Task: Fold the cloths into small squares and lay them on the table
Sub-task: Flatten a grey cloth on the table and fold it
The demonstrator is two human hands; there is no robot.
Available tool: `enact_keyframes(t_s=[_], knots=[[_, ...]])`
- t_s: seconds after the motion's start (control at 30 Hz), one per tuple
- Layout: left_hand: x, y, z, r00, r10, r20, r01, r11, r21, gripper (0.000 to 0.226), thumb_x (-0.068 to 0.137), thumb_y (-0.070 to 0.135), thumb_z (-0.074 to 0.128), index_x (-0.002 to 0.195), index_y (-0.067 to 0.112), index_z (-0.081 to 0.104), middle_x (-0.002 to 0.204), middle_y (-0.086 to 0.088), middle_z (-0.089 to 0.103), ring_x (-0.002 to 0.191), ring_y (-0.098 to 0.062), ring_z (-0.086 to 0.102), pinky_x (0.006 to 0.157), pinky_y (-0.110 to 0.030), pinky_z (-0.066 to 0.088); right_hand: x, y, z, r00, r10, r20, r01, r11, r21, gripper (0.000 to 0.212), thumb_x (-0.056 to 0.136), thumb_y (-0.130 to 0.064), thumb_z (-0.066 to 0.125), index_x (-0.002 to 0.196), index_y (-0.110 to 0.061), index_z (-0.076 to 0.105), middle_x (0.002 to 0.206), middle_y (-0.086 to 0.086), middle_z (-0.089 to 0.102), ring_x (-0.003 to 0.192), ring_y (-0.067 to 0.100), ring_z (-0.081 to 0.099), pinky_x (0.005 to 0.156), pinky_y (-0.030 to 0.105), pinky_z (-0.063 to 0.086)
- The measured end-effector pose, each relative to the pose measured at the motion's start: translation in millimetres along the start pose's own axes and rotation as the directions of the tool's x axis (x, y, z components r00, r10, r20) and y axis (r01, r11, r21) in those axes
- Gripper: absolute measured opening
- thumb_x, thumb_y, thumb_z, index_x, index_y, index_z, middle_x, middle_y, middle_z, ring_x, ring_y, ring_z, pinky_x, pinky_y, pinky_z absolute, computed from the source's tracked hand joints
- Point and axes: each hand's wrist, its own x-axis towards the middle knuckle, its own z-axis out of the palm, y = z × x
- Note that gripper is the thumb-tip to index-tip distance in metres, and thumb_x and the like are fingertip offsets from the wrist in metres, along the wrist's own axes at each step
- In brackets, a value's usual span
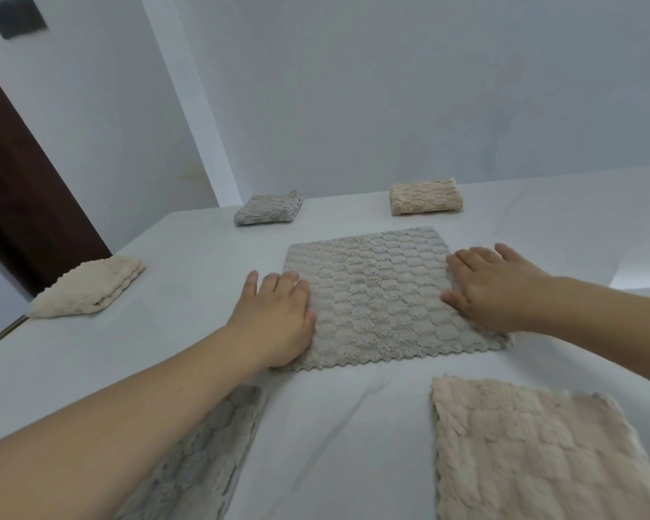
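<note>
Broadly, the white table (pixel 353 425) fills the view, and the person works on the grey cloth (pixel 376 294) spread flat at its centre. At five o'clock from it lies an unfolded beige cloth (pixel 533 452), and at seven o'clock another unfolded grey cloth (pixel 203 459), partly under the left forearm. Three finished squares sit further out: a cream one (pixel 87 289) at nine o'clock near the table edge, a grey one (pixel 269 208) at eleven o'clock, and a beige one (pixel 424 197) at one o'clock against the wall.

The left hand (pixel 278 313) rests on the centre cloth's nine o'clock edge, fingers straight and close together, gripping nothing. The right hand (pixel 492 287) lies flat on the three o'clock edge, fingers likewise extended.

By the look of it, this is the smoothing step before the first fold, with about half the cloths done. The next move likely calls for pinching two corners of one edge and carrying it across to meet the opposite edge, keeping the scalloped borders aligned.
</note>
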Motion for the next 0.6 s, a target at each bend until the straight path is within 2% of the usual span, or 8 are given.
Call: enact_keyframes(t_s=[0.07, 0.13, 0.23, 0.3, 0.37, 0.5, 0.57, 0.6], knots=[[-14.1, 11.0, -14.2, 0.991, 0.122, -0.052, -0.129, 0.977, -0.170, 0.038, 0.092, 0.046, 0.042, 0.121, 0.023, 0.044, 0.127, 0.002, 0.043, 0.116, -0.021, 0.041, 0.099, -0.039, 0.038, -7.9, -9.1, -15.0, 0.992, -0.097, -0.076, 0.106, 0.987, 0.122, 0.058, 0.094, -0.056, 0.035, 0.138, -0.018, 0.036, 0.141, 0.005, 0.041, 0.127, 0.024, 0.041, 0.107, 0.040, 0.033], [-26.1, 26.2, -23.0, 0.979, 0.203, 0.002, -0.198, 0.957, -0.214, 0.027, 0.085, 0.046, 0.049, 0.103, 0.026, 0.043, 0.108, 0.006, 0.045, 0.102, -0.017, 0.045, 0.084, -0.034, 0.042, -23.3, -28.6, -29.2, 0.969, -0.244, -0.027, 0.240, 0.922, 0.304, 0.052, 0.085, -0.061, 0.049, 0.121, -0.024, 0.044, 0.122, -0.003, 0.048, 0.110, 0.018, 0.047, 0.097, 0.036, 0.041], [-26.5, 34.8, -27.5, 0.973, 0.229, 0.011, -0.227, 0.969, -0.096, 0.019, 0.082, 0.037, 0.048, 0.094, 0.026, 0.038, 0.107, 0.002, 0.050, 0.096, -0.020, 0.049, 0.074, -0.032, 0.039, -39.6, -56.6, -30.5, 0.915, -0.401, 0.039, 0.388, 0.904, 0.179, 0.057, 0.076, -0.071, 0.052, 0.111, -0.027, 0.045, 0.110, -0.007, 0.046, 0.108, 0.017, 0.044, 0.096, 0.036, 0.040], [-21.0, 34.7, -36.3, 0.975, 0.210, 0.068, -0.203, 0.975, -0.095, 0.017, 0.084, 0.037, 0.050, 0.092, 0.024, 0.043, 0.103, 0.001, 0.054, 0.088, -0.020, 0.050, 0.069, -0.031, 0.038, -36.7, -60.2, -32.3, 0.926, -0.372, 0.063, 0.357, 0.918, 0.175, 0.055, 0.079, -0.071, 0.047, 0.109, -0.025, 0.048, 0.112, -0.005, 0.048, 0.108, 0.018, 0.044, 0.096, 0.037, 0.041], [-11.8, 32.4, -45.8, 0.983, 0.161, 0.092, -0.146, 0.977, -0.153, 0.017, 0.088, 0.035, 0.047, 0.092, 0.019, 0.052, 0.098, 0.001, 0.059, 0.085, -0.019, 0.053, 0.068, -0.032, 0.042, -25.6, -56.3, -39.6, 0.948, -0.315, 0.041, 0.291, 0.911, 0.292, 0.042, 0.090, -0.059, 0.044, 0.109, -0.022, 0.052, 0.116, -0.001, 0.053, 0.108, 0.020, 0.050, 0.095, 0.040, 0.043], [21.6, 13.5, -55.9, 0.994, 0.047, -0.095, -0.069, 0.965, -0.254, 0.025, 0.096, 0.022, 0.033, 0.087, 0.014, 0.055, 0.090, -0.001, 0.059, 0.081, -0.020, 0.056, 0.070, -0.035, 0.048, 11.6, -42.9, -57.6, 0.972, -0.228, -0.065, 0.237, 0.920, 0.312, 0.039, 0.102, -0.035, 0.031, 0.131, -0.015, 0.049, 0.135, 0.003, 0.050, 0.122, 0.022, 0.047, 0.104, 0.038, 0.039], [44.1, 4.5, -52.9, 0.984, 0.006, -0.175, -0.063, 0.946, -0.317, 0.030, 0.100, 0.023, 0.029, 0.076, 0.015, 0.046, 0.080, -0.001, 0.052, 0.073, -0.020, 0.052, 0.060, -0.034, 0.040, 32.6, -41.0, -61.1, 0.981, -0.178, -0.076, 0.193, 0.920, 0.341, 0.039, 0.102, -0.030, 0.027, 0.133, -0.013, 0.046, 0.139, 0.007, 0.047, 0.125, 0.024, 0.046, 0.104, 0.040, 0.038], [55.5, 2.1, -49.4, 0.979, -0.010, -0.204, -0.063, 0.934, -0.350, 0.032, 0.101, 0.024, 0.028, 0.073, 0.017, 0.040, 0.077, -0.001, 0.048, 0.069, -0.020, 0.048, 0.056, -0.033, 0.034, 44.4, -41.5, -60.0, 0.984, -0.163, -0.077, 0.180, 0.915, 0.361, 0.035, 0.103, -0.028, 0.027, 0.126, -0.012, 0.048, 0.134, 0.007, 0.049, 0.119, 0.024, 0.048, 0.100, 0.039, 0.040]])
